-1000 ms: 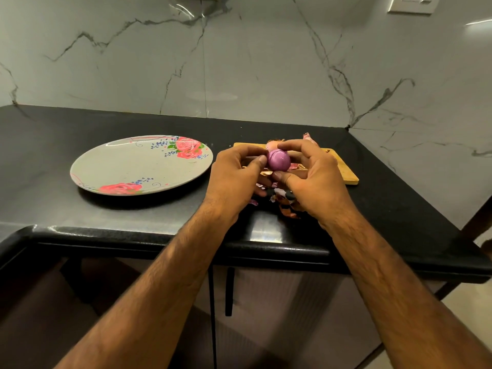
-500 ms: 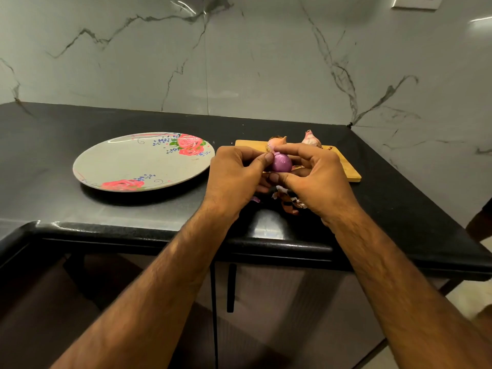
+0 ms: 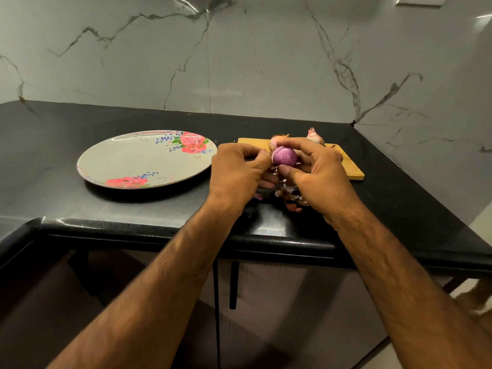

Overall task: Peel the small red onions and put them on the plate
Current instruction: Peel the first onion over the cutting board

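A small purple onion (image 3: 285, 156), mostly bare of skin, is held above the counter between both hands. My right hand (image 3: 316, 174) grips it with thumb below and fingers over the top. My left hand (image 3: 239, 173) pinches a strip of skin at its left side. Two unpeeled onions (image 3: 277, 139) (image 3: 314, 135) lie on the wooden cutting board (image 3: 348, 166) behind my hands. The floral plate (image 3: 133, 161) sits to the left with nothing on it.
Loose onion skins (image 3: 291, 199) lie on the black counter (image 3: 66, 203) under my hands. A marble wall rises behind and to the right. The counter's front edge runs just below my wrists, with cabinet doors beneath.
My hands stay in place on the onion. The left fingers have worked at the skin on its left side, and the onion has turned slightly.
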